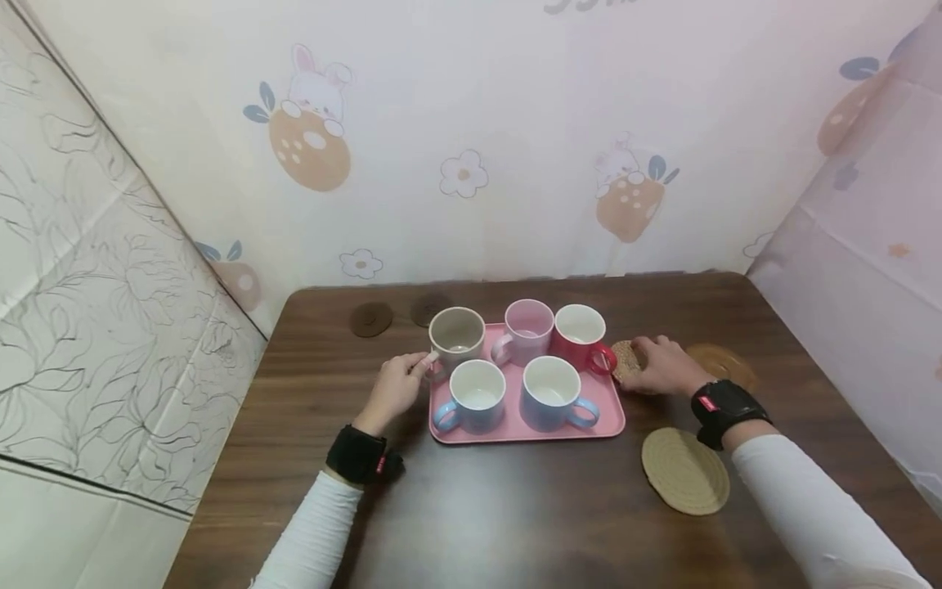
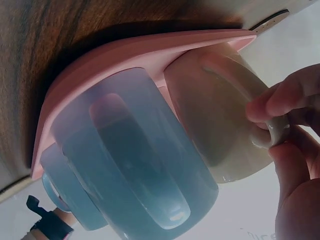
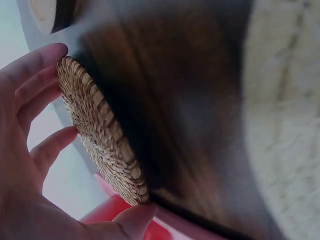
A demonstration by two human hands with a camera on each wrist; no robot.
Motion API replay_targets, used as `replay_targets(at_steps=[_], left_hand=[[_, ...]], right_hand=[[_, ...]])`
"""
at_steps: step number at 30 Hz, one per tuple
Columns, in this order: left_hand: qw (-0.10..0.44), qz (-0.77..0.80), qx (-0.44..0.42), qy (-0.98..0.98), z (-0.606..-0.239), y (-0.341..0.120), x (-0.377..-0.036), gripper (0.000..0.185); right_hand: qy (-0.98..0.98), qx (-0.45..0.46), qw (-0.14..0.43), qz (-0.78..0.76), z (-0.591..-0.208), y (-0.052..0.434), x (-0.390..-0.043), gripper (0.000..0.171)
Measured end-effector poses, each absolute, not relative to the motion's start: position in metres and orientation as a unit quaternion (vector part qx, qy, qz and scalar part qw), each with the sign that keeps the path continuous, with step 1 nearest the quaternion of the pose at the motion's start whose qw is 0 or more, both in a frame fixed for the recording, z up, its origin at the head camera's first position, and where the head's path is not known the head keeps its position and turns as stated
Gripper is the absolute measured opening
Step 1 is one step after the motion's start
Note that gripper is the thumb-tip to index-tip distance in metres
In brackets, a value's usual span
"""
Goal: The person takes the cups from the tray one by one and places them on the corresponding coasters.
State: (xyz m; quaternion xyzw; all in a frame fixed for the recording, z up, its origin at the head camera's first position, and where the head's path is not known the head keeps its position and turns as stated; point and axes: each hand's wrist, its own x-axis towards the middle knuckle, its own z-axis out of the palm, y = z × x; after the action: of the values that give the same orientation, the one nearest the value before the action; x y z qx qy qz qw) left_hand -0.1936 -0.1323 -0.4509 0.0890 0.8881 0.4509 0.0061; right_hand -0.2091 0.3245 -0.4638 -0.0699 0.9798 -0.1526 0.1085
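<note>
Left hand [image 1: 395, 388] pinches the beige mug's [image 1: 456, 335] handle at the pink tray's [image 1: 527, 429] back-left corner; right hand [image 1: 660, 366] grips a woven coaster [image 1: 624, 360] just beside the tray, tilted on edge in the right wrist view. All sits on a dark wood table [image 1: 471, 507] ringed by patterned cloth walls [image 1: 471, 131].

A pink tray [image 1: 611, 425] sat near the middle of a dark wooden table [image 1: 471, 523]. On it stood a pink mug [image 1: 527, 331] and a red mug [image 1: 581, 337] in the back row, with two blue mugs [image 1: 477, 396] [image 1: 553, 393] in front. A pale woven coaster [image 1: 685, 470] lay on the table just right of the tray's front corner, and a brown one [image 1: 723, 363] lay farther back. Two dark round coasters [image 1: 371, 319] [image 1: 430, 308] lay near the table's far edge. Wallpaper with rabbits and flowers [image 1: 464, 173] covered the wall behind.
</note>
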Motion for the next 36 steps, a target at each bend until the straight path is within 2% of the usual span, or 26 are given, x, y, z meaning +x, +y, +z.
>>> replay_targets(at_steps=[5,11,22,28,36], left_hand=[[0.004,0.457,0.074,0.886,-0.441,-0.147,-0.199,0.026],[0.007,0.456,0.088,0.886,-0.436,-0.15,-0.204,0.027],[0.007,0.487,0.074,0.87,-0.455,-0.136,-0.2,0.027],[0.014,0.497,0.051,0.866,-0.463,-0.131,-0.195,0.027],[0.005,0.499,0.048,0.865,-0.467,-0.131,-0.195,0.026]], right_hand=[[0.978,-0.059,0.116,-0.16,-0.459,0.317,-0.228,0.091],[0.974,-0.037,0.132,-0.177,-0.439,0.321,-0.233,0.092],[0.974,-0.049,0.155,-0.16,-0.388,0.33,-0.26,0.094],[0.97,-0.042,0.176,-0.165,-0.379,0.318,-0.29,0.096],[0.969,-0.052,0.173,-0.167,-0.38,0.289,-0.342,0.096]])
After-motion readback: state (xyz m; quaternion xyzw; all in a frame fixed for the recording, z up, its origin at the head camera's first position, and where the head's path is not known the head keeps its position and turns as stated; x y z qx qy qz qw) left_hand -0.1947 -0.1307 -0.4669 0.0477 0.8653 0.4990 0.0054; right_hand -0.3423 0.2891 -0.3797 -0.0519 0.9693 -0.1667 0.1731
